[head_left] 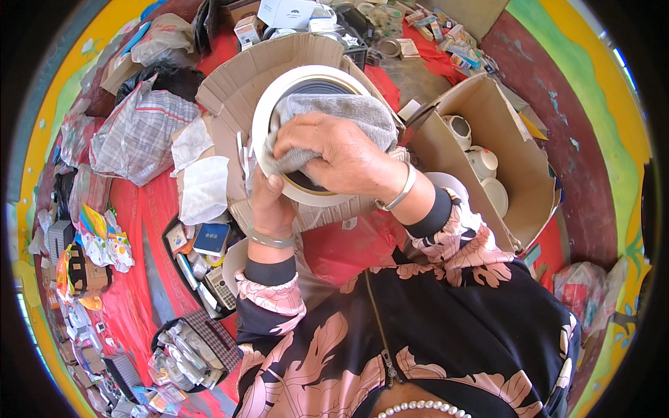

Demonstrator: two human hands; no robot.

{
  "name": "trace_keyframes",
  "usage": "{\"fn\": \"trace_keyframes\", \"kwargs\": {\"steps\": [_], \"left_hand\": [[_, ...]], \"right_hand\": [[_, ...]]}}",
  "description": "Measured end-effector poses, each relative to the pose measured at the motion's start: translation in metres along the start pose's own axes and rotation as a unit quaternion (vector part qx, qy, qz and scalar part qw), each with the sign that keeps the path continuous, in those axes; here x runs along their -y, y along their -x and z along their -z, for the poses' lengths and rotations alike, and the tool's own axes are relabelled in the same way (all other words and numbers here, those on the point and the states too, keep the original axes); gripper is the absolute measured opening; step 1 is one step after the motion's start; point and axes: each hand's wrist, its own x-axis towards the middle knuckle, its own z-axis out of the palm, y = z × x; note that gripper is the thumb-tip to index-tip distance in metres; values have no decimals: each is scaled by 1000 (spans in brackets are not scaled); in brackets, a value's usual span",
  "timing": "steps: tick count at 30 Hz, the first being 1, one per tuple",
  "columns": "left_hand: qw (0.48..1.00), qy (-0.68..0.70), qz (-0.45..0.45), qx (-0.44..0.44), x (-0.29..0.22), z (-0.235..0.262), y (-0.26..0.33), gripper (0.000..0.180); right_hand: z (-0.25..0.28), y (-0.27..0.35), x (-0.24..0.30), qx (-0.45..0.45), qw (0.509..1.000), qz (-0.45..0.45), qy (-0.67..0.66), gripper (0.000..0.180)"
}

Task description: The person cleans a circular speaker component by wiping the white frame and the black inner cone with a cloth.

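A round bowl [261,104] with a wide cream rim and a dark, ringed inside is tilted up in front of me. My left hand [270,209] grips its lower left edge, thumb by the rim and the other fingers mostly hidden. A grey cloth [355,111] lies bunched over the opening. With bent fingers, my right hand [341,153] presses that cloth against the bowl's inside. The bowl is above an opened cardboard box [230,76], and its underside is out of sight.
To the right, a second cardboard box [516,160] holds several white bowls [482,161]. White paper sheets [204,188] lie left of the bowl. A checked bag [143,129], a dark tray of small goods [198,258] and a basket of packets [188,355] crowd the left side.
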Motion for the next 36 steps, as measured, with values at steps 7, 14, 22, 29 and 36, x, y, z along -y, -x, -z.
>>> {"fn": "trace_keyframes", "kwargs": {"steps": [7, 14, 22, 29, 36], "left_hand": [[997, 26, -25, -70, -1, 8, -2, 76], [997, 32, -13, -69, -2, 3, -4, 77], [999, -38, 29, -6, 0, -5, 0, 82], [998, -65, 3, -25, 0, -8, -1, 78], [994, -31, -54, -87, 6, 3, -1, 74]], "right_hand": [[42, 11, -1, 351, 929, -62, 99, 22], [63, 6, -1, 55, 911, 18, 408, 11], [10, -6, -23, -88, 942, 166, 276, 18], [25, -3, -33, -122, 914, -12, 387, 25], [31, 8, -28, 46, 882, -131, 450, 13]]}}
